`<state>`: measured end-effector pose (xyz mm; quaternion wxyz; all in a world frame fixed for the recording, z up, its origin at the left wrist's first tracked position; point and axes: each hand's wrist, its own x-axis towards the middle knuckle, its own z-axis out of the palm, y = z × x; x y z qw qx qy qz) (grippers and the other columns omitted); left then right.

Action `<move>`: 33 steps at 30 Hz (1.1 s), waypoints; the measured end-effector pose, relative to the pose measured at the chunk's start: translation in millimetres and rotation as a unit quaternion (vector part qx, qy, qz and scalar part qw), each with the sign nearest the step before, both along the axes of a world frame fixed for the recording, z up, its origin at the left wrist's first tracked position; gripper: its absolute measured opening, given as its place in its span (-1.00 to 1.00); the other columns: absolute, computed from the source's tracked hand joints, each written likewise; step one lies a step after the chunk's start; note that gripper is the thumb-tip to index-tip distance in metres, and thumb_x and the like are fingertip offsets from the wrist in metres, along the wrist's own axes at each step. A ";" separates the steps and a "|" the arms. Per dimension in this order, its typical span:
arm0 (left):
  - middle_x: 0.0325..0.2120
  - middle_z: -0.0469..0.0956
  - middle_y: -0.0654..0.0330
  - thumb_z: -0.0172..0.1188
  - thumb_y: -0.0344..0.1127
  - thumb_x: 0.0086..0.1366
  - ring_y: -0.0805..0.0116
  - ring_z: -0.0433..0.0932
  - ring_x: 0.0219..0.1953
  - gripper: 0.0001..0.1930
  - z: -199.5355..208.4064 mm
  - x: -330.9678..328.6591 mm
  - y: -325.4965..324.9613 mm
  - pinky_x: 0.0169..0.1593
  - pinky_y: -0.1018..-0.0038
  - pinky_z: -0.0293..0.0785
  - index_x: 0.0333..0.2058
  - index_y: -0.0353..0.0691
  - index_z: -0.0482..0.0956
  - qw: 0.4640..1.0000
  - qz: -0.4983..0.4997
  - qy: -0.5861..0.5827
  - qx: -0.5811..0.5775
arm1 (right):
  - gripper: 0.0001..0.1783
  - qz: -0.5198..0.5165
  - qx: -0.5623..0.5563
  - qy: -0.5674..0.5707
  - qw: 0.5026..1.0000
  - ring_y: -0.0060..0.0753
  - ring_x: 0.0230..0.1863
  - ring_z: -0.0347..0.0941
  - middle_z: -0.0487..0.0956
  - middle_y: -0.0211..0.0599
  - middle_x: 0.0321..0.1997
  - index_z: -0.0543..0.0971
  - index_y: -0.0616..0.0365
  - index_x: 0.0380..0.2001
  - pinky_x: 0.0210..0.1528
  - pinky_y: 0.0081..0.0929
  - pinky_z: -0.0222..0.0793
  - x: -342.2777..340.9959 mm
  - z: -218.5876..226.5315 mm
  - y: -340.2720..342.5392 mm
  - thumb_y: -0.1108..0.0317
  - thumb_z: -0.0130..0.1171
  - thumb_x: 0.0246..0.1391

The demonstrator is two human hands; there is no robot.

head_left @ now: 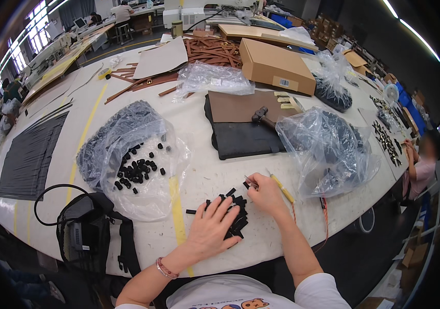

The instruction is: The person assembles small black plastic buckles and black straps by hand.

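My left hand (212, 226) lies palm down with fingers spread over a heap of short black strips (238, 221). The palm hides part of the heap, and one strip sticks out to its left. Just right of the heap, my right hand (266, 194) pinches a small black piece (247, 185) between thumb and fingers. A thin, shiny sliver shows at those fingertips, too small to name. Beside the right hand lies a yellow-handled tool (282, 189), pointing away from me. Left of the heap, several small black cylindrical pieces (138, 171) rest on a clear plastic bag (150, 203).
Behind my hands are a hammer (264, 117) on a brown sheet (238, 105) and a cardboard box (276, 64). A filled clear bag (328, 154) stands right. Brown straps (212, 51) are piled farther back. A black mesh bag (83, 226) sits front left; a person (423, 165) works at right.
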<state>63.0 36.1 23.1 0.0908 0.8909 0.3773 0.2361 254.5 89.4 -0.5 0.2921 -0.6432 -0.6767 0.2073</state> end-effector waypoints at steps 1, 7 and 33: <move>-0.09 0.35 0.06 0.17 -0.12 0.00 0.16 0.31 -0.04 -0.52 -7.4 2.0 -5.4 -0.01 0.21 0.21 -0.08 -0.13 0.36 1.000 -0.001 -0.001 0.000 | -0.80 -0.034 0.024 0.053 0.998 -0.30 -0.55 0.42 0.48 -0.17 -0.60 0.49 0.29 -0.48 -0.46 -0.46 0.30 2.8 1.7 -1.5 0.51 -0.02 -0.29; 0.10 0.12 0.12 0.12 0.09 -0.03 0.07 0.04 0.14 -0.37 -30.5 14.1 21.0 0.09 -0.04 -0.14 0.03 0.01 0.26 0.996 -0.022 0.077 0.032 | -0.82 -0.073 -0.020 0.292 0.953 -0.72 -0.66 0.22 0.37 -0.42 -0.71 0.47 0.33 -0.47 -0.59 -0.68 0.17 18.9 -3.9 -0.6 0.52 -0.02 -0.25; -0.52 0.47 0.18 0.07 -0.48 0.10 0.54 0.46 -0.51 -0.82 4.4 22.8 30.3 -0.46 0.68 0.38 -0.29 -0.39 0.38 0.760 0.053 -0.492 -0.421 | -0.86 0.041 -0.015 0.351 0.935 -0.69 -0.61 0.27 0.44 -0.40 -0.63 0.44 0.32 -0.51 -0.56 -0.67 0.22 -11.0 19.0 -30.2 0.51 0.01 -0.25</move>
